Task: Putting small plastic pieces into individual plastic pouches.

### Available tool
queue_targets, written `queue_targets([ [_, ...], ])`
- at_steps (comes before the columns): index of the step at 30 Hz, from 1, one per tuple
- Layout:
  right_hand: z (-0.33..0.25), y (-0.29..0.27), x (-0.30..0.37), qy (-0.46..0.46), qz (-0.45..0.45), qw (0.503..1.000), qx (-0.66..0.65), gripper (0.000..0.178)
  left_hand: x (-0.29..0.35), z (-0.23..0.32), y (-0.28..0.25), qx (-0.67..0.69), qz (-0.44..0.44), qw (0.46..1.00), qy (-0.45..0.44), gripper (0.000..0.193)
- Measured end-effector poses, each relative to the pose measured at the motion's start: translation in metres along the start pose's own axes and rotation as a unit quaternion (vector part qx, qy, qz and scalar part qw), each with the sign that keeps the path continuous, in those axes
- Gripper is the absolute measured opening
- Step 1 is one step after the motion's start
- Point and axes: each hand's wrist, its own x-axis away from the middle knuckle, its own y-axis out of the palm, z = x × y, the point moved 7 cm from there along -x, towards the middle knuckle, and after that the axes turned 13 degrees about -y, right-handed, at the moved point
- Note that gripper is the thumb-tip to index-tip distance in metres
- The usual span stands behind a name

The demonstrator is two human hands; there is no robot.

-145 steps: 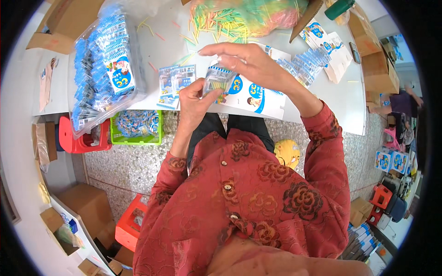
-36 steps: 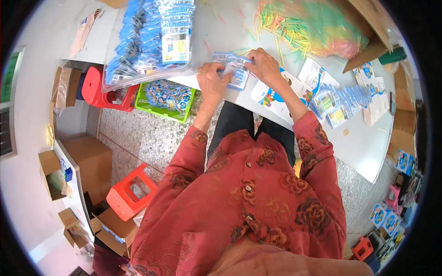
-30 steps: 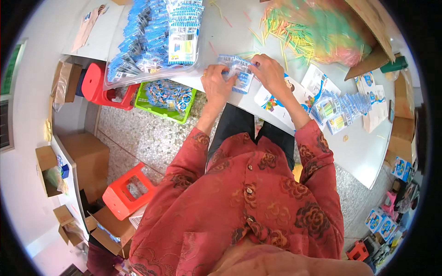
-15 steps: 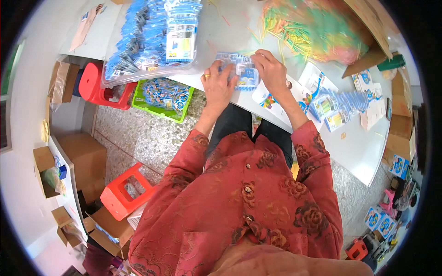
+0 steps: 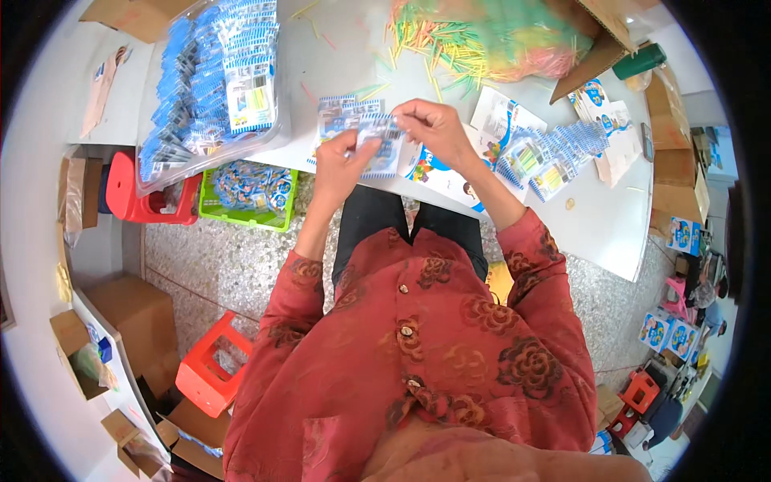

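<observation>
Plastic packet (image 5: 388, 163) right of the tub (image 5: 282, 124) seems light, limp, so my left fingers (image 5: 345, 143) and right fingers (image 5: 417, 112) pinch its edges.

The left forearm (image 5: 316, 231) reaches forward and leans slightly to the right; the right forearm (image 5: 496, 194) comes slantwise toward the left. The left hand (image 5: 337, 169) makes a firm pinch, with its thumb stretched to the right and the fingers bent. The right hand (image 5: 436, 135) stands a little farther forward, back upward, its thumb and forefinger pointing left. The hands are near, but not touching.
</observation>
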Motion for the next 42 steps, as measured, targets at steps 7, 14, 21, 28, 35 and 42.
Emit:
queue_targets([
  [7,0.027,-0.042,-0.04,-0.029,-0.027,0.97,0.238,0.02,0.016,-0.032,0.0,0.178,-0.041,0.975,-0.124,0.015],
  [14,0.046,-0.019,-0.124,-0.161,-0.073,0.875,0.451,0.021,0.026,-0.044,-0.023,0.151,-0.006,0.98,-0.133,0.021],
  [21,0.084,0.009,-0.167,-0.032,-0.265,0.765,0.586,0.009,0.035,0.007,-0.048,0.117,0.015,0.99,-0.074,0.013],
  [28,0.071,0.037,-0.158,-0.09,-0.263,0.734,0.619,0.01,0.019,0.075,-0.138,-0.002,0.097,0.99,0.106,0.01],
  [35,0.038,0.018,-0.162,-0.119,-0.204,0.824,0.515,0.013,-0.048,0.121,-0.179,-0.231,0.007,0.959,0.161,0.02],
  [42,-0.059,0.027,-0.177,-0.094,-0.066,0.993,-0.033,0.017,-0.069,0.116,-0.16,-0.357,-0.051,0.919,0.159,0.021],
])
